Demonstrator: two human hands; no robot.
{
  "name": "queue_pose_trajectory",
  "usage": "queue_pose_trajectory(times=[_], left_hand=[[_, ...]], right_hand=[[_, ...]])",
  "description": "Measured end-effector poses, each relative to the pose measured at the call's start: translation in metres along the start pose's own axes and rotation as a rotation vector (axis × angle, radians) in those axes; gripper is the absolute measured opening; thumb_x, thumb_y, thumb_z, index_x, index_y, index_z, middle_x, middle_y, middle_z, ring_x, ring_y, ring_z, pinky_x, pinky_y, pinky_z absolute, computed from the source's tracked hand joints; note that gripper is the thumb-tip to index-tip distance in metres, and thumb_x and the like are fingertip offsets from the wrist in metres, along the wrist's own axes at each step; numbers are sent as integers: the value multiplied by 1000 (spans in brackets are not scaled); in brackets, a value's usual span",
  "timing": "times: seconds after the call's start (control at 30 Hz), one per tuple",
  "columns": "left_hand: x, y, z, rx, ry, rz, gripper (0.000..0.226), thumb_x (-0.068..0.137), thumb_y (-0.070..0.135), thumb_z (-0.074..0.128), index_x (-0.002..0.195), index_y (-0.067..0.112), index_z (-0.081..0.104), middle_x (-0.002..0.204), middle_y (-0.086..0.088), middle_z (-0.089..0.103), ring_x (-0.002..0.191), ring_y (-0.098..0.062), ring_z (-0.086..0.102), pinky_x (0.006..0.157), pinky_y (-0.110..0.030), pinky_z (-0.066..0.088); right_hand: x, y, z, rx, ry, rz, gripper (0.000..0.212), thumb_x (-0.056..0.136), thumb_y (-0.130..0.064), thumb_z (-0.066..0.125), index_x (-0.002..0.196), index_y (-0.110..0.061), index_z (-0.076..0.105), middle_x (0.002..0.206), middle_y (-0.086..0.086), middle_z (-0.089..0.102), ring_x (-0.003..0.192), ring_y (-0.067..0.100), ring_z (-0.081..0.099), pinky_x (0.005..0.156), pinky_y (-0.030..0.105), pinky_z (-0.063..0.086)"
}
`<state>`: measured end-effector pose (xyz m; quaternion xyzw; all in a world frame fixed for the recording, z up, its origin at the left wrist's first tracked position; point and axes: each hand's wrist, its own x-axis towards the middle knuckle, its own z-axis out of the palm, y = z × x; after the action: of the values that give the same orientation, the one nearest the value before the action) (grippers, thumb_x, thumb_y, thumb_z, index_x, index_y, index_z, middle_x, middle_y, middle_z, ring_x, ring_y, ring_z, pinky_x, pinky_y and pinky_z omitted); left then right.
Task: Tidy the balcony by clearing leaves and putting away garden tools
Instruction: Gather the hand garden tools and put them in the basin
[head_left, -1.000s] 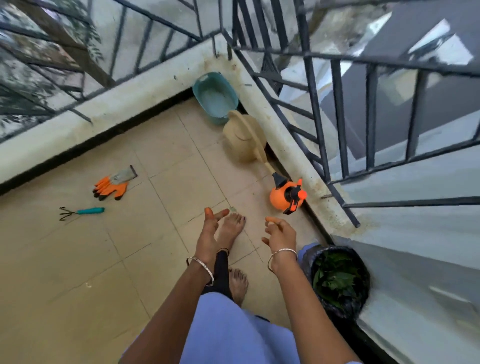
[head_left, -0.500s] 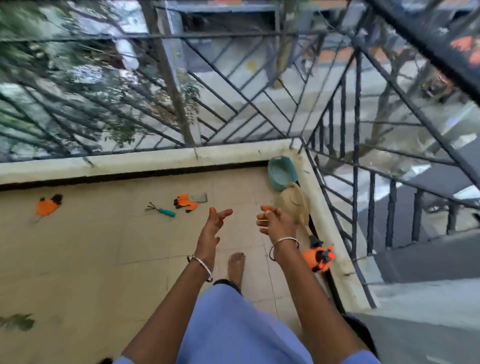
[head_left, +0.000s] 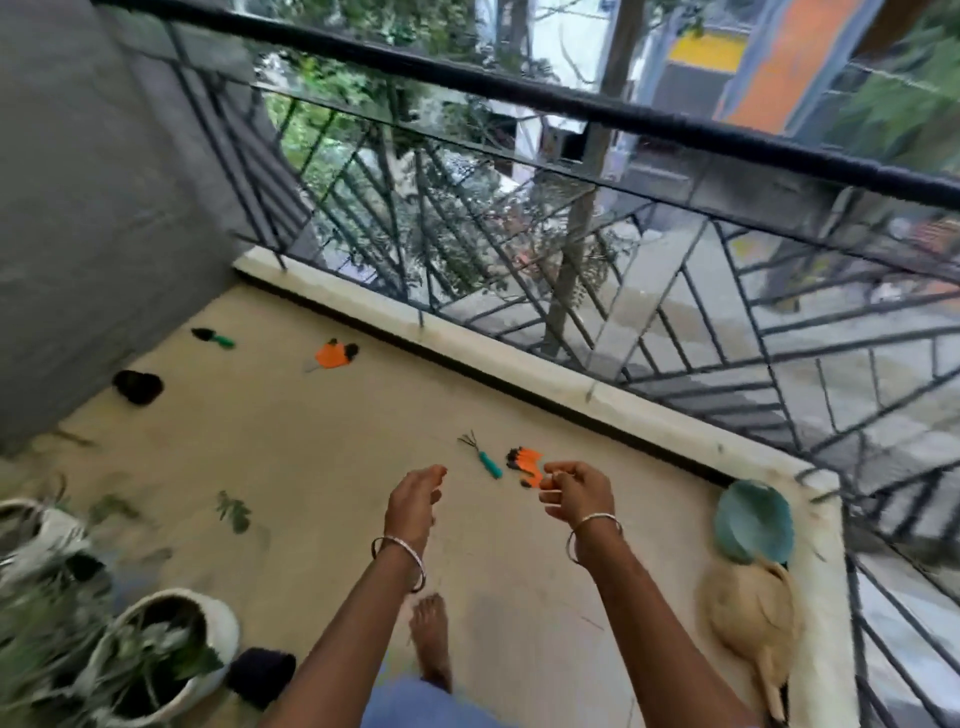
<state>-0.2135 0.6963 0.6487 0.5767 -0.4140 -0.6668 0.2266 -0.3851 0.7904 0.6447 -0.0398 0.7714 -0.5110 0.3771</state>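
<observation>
Left hand: up mid-frame, fingers loosely curled and relaxed. I see nothing in it.
Right hand: up beside the left, fingers curled in to the thumb. I can't tell if anything small is pinched there.
Hand rake: teal handle, flat on the floor, just beyond the hands and between them, tines toward the railing.
Orange gloves: on the floor just right of the rake. In view their near edge sits behind the right fingertips; I can't confirm contact.
Single orange glove: far left near the kerb under the railing, well apart from both hands.
Trowel: green handle, further left, close to the grey wall.
Leaves: loose on the floor left of the left hand, blurred.
Teal basin: right corner, right of the right hand.
Watering can: beige, on the basin's near side, seems to touch it.
White pot: lower left, holds a plant.
Black round item: by the wall, can't identify.
</observation>
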Motion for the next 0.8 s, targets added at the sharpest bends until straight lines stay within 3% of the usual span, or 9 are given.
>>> queue_pose_trajectory(times=[0.13, 0.37, 0.5, 0.6, 0.7, 0.8], left_hand=[[59, 24, -33, -18, 63, -32, 11, 96, 21, 55, 97, 18, 66, 113, -4, 66, 101, -19, 59, 67, -27, 38], [145, 38, -57, -56, 104, -134, 6, 94, 18, 59, 93, 20, 65, 102, -1, 66, 99, -20, 60, 69, -29, 40], [195, 31, -54, -99, 128, -209, 6, 94, 20, 60, 92, 20, 65, 100, -1, 66, 98, -20, 60, 78, -33, 41], [236, 17, -51, -119, 157, -270, 5, 94, 22, 60, 92, 21, 66, 98, 1, 67, 98, -21, 61, 76, -32, 43], [287, -1, -48, -140, 190, -323, 8, 93, 23, 61, 97, 20, 67, 99, 1, 68, 100, -21, 62, 76, -32, 46], [344, -20, -44, -177, 223, -374, 11, 93, 22, 61, 101, 17, 67, 103, -2, 69, 104, -23, 63, 78, -33, 47]], right_hand=[[32, -27, 60, -39, -47, 40, 24, 92, 8, 40, 86, -5, 60, 66, 14, 59, 51, 19, 53, 43, 20, 41], [102, -36, 131, -117, -45, 121, 21, 90, 9, 44, 91, -3, 61, 66, 13, 59, 51, 21, 51, 49, 23, 40], [150, -15, 156, -235, -29, 158, 23, 90, 2, 47, 91, -6, 68, 77, 14, 64, 62, 20, 56, 55, 29, 47], [197, 6, 175, -348, -30, 201, 21, 90, -3, 49, 89, -12, 69, 81, 10, 67, 72, 22, 60, 58, 30, 50], [253, 33, 199, -424, -21, 245, 22, 91, -3, 50, 83, -15, 66, 81, 9, 65, 72, 22, 60, 55, 30, 51], [314, 68, 224, -516, -32, 308, 15, 92, -7, 54, 92, -13, 68, 85, 7, 65, 69, 19, 61, 63, 35, 58]])
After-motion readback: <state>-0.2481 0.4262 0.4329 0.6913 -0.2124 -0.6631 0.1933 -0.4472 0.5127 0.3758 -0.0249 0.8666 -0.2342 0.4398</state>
